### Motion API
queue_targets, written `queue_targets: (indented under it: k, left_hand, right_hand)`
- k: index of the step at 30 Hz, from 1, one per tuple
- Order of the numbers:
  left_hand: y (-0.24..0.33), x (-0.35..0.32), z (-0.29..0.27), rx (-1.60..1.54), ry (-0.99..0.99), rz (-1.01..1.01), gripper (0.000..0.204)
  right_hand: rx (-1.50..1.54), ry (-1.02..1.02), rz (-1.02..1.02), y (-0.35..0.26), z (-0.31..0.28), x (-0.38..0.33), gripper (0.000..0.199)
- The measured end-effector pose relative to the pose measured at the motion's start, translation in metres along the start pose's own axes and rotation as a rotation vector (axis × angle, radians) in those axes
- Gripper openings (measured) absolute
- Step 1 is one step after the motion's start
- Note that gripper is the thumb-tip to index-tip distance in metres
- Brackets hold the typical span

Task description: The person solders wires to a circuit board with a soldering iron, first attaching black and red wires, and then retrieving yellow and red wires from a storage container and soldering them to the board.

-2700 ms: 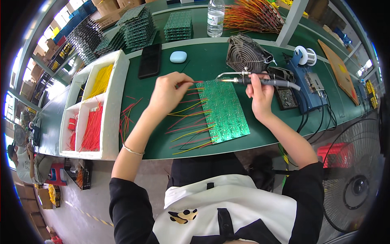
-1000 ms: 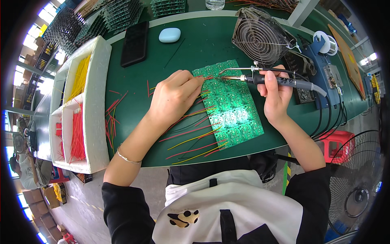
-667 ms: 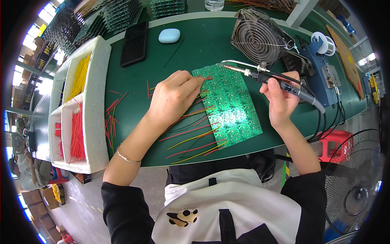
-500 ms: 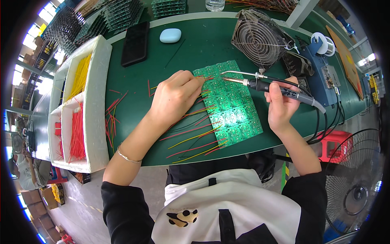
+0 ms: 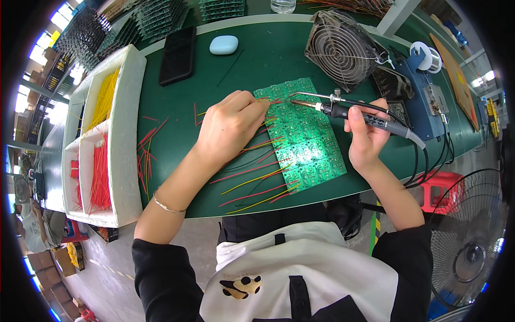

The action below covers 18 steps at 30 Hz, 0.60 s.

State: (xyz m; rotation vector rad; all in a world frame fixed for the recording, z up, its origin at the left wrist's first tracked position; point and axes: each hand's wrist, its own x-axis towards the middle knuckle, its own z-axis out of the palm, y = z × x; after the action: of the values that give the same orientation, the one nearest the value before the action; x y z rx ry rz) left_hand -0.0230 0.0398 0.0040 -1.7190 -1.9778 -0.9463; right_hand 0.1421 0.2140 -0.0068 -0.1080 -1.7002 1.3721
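Observation:
A green panel of small circuit boards (image 5: 316,134) lies on the green table. Red, yellow and dark wires (image 5: 249,173) stick out from its left edge. My left hand (image 5: 230,126) is closed in a pinch at the panel's upper left, with a short red wire (image 5: 274,100) running from the fingertips over the board. My right hand (image 5: 370,137) grips a soldering iron (image 5: 378,123) from the right. Its tip and the thin curved metal feed tube (image 5: 314,95) above it point left, close to the wire's end. Whether the tip touches the board I cannot tell.
At left stands a white foam box (image 5: 129,134) of yellow and red wires, with loose wires (image 5: 147,155) beside it. Beyond are a black phone (image 5: 178,56) and a light-blue case (image 5: 223,45). A square fan (image 5: 340,51) and a blue solder-feeding unit (image 5: 429,91) with a spool stand right.
My right hand and the soldering iron have shifted slightly left. My left hand keeps its pinch at the same part of the panel.

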Motion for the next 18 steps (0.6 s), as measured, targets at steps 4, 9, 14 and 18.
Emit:
queue_targets:
  k: [4,9,14,18]
  left_hand:
    - [0.0003,0.0,0.0004,0.001,-0.003,-0.005,0.014]
    - [-0.0006,0.0005,0.0014,0.001,0.001,0.001,0.014]
    - [-0.0011,0.0004,0.0019,0.005,0.004,0.001,0.013]
    - [-0.0008,0.0007,0.002,0.004,0.011,-0.002,0.014]
  right_hand:
    - [-0.158,-0.068,-0.025,0.0011,-0.0058,-0.0003,0.012]
    - [-0.209,-0.069,-0.066,0.0016,-0.0056,0.0001,0.01]
    - [-0.217,-0.074,-0.085,0.0034,-0.0066,-0.0004,0.008]
    - [-0.192,-0.076,-0.077,0.0018,-0.0048,-0.0007,0.008]
